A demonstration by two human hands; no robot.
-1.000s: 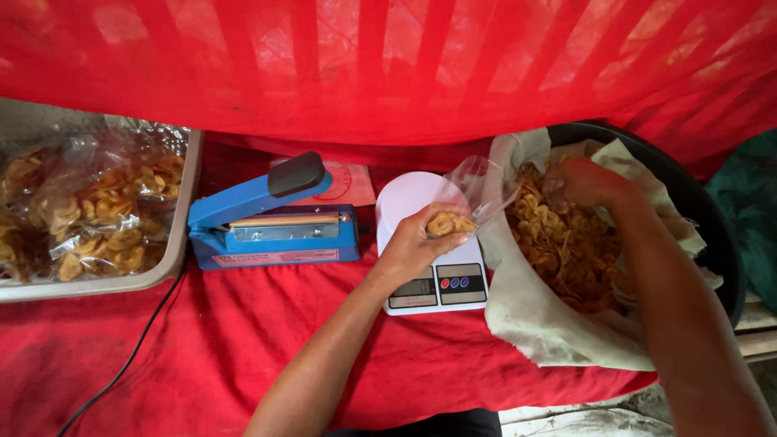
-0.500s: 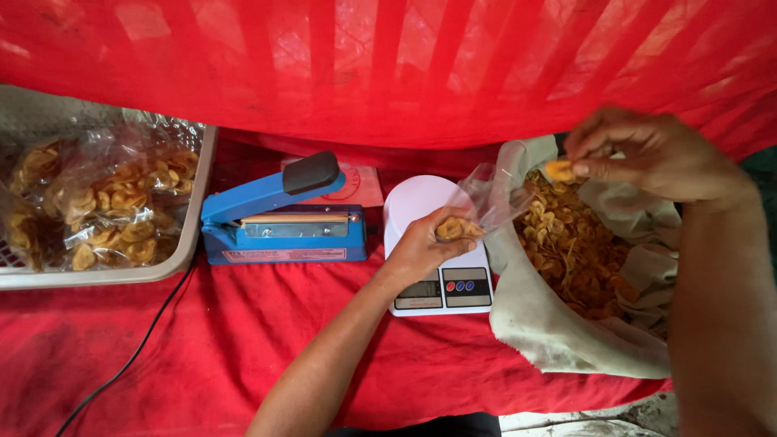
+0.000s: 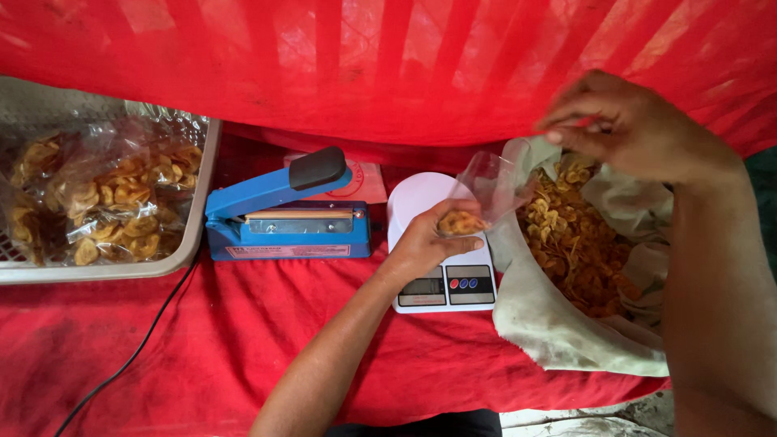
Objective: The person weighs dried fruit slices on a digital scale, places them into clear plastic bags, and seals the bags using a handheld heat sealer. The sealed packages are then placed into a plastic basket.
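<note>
1. A cloth-lined tub of banana chips (image 3: 579, 243) sits at the right of the red tablecloth (image 3: 162, 348).
2. The white kitchen scale (image 3: 441, 279) lies under the left hand (image 3: 425, 247).
3. That hand's fingers curl around the clear plastic bag (image 3: 490, 190), pinching its chip-filled bottom.
4. The right hand (image 3: 627, 121) hovers above the bag's mouth, fingertips bunched together; whether they hold a chip is unclear.

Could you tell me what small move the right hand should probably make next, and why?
Probably lower the right hand to the open mouth of the clear plastic bag and drop in whatever it has pinched; the fingertips are blurred. The left hand holds that bag over the white digital kitchen scale, with only a few yellow fried chips at its bottom, beside the cloth-lined basin of chips.
</note>
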